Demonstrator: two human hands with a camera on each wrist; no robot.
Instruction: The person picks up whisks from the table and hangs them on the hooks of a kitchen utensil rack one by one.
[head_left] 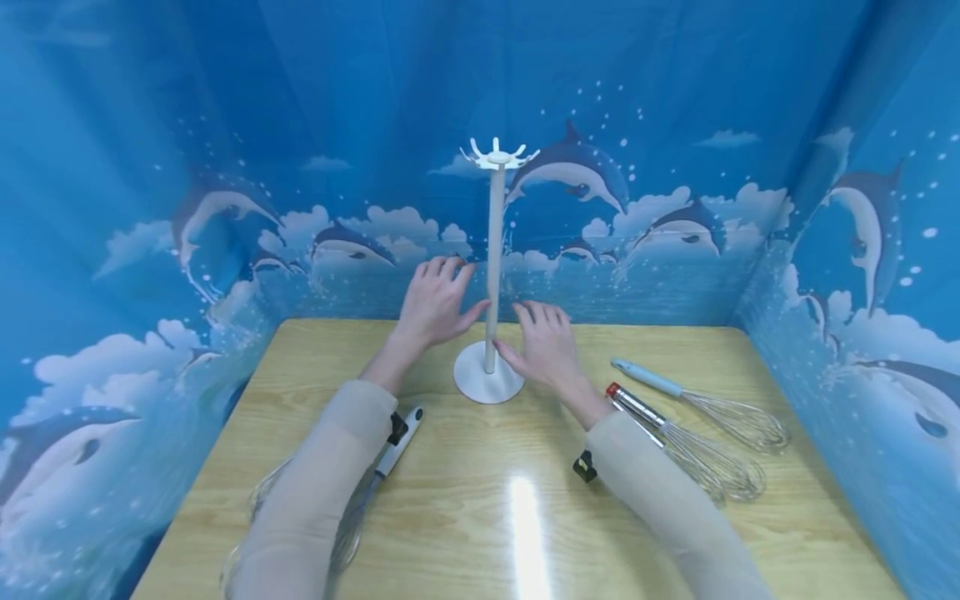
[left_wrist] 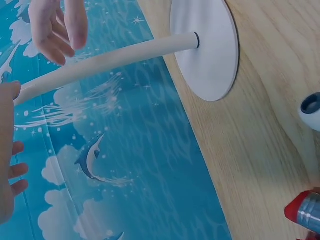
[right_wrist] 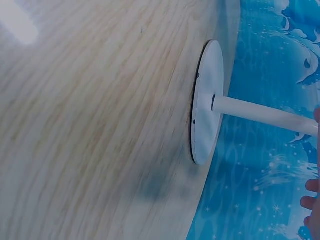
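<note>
A white stand (head_left: 495, 250) with a round base and a ring of upturned hooks on top stands upright near the table's back edge. To the left of its pole (left_wrist: 110, 59) is my left hand (head_left: 438, 300), fingers extended and the thumb against the pole. My right hand (head_left: 546, 343) is on the other side, lower down, its thumb reaching to the pole near the base (right_wrist: 207, 135). Neither hand wraps round the pole. Only a few right-hand fingers (right_wrist: 311, 202) show at the edge of the right wrist view.
Right of the stand lie a whisk with a light blue handle (head_left: 648, 377) and steel whisks, one with a red end (head_left: 613, 389). A white-handled whisk (head_left: 400, 442) and other wires lie partly under the left sleeve (head_left: 300, 500). A dolphin-print curtain (head_left: 375, 125) surrounds the table.
</note>
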